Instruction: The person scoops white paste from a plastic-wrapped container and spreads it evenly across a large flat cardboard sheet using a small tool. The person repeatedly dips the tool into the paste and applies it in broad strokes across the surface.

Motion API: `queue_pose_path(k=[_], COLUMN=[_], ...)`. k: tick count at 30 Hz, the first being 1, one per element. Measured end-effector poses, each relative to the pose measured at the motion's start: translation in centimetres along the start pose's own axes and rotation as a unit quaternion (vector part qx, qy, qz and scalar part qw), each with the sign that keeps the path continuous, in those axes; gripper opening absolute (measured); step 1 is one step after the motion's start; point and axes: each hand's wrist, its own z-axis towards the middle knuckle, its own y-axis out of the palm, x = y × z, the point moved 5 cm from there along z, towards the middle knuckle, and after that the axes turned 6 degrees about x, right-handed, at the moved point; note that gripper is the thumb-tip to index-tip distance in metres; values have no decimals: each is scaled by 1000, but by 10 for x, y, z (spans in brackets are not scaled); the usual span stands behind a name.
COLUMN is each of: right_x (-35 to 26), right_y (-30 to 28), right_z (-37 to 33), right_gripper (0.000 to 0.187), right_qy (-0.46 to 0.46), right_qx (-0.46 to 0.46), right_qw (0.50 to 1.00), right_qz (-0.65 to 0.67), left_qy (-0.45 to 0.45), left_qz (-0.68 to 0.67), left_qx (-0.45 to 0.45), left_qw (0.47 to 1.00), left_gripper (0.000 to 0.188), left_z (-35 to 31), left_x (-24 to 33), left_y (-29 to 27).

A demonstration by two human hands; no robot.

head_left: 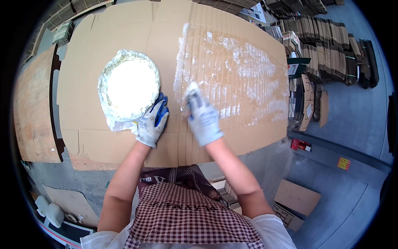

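A large sheet of brown cardboard [166,54] lies in front of me. On its left half stands a round tub [104,97] of bright white paste, with a crumpled, paste-caked rim. My left hand [154,120], in a white glove with blue coating, rests on the cardboard against the tub's lower right side, its fingers stretched out. My right hand [202,118], gloved alike and smeared by motion, is closed at the left edge of a wet, white-streaked patch [236,74] on the cardboard's ribbed right half. A whitish tip [192,88] shows at its fingers; what it belongs to is unclear.
Stacks of folded cardboard [323,50] stand on the floor at the far right. A wooden board [37,108] is beside the sheet on the left. A red item [300,145] and loose brown boards [296,197] lie at the lower right.
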Motion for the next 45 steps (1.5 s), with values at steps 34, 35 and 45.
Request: queue_pose_path(k=[34, 35, 45], right_x=[74, 89, 80], right_y=[-12, -8, -2], right_z=[60, 64, 87], right_gripper=[31, 31, 27], right_qy=[189, 205, 123], right_qx=[20, 28, 17], right_qw=[976, 972, 989], right_qz=[102, 107, 75], left_qy=[-17, -16, -37], left_qz=[36, 37, 59], left_qx=[-13, -18, -25], left_qw=[999, 999, 997], left_gripper=[39, 39, 41], left_z=[0, 1, -4], left_x=[0, 1, -6], left_y=[-2, -1, 0])
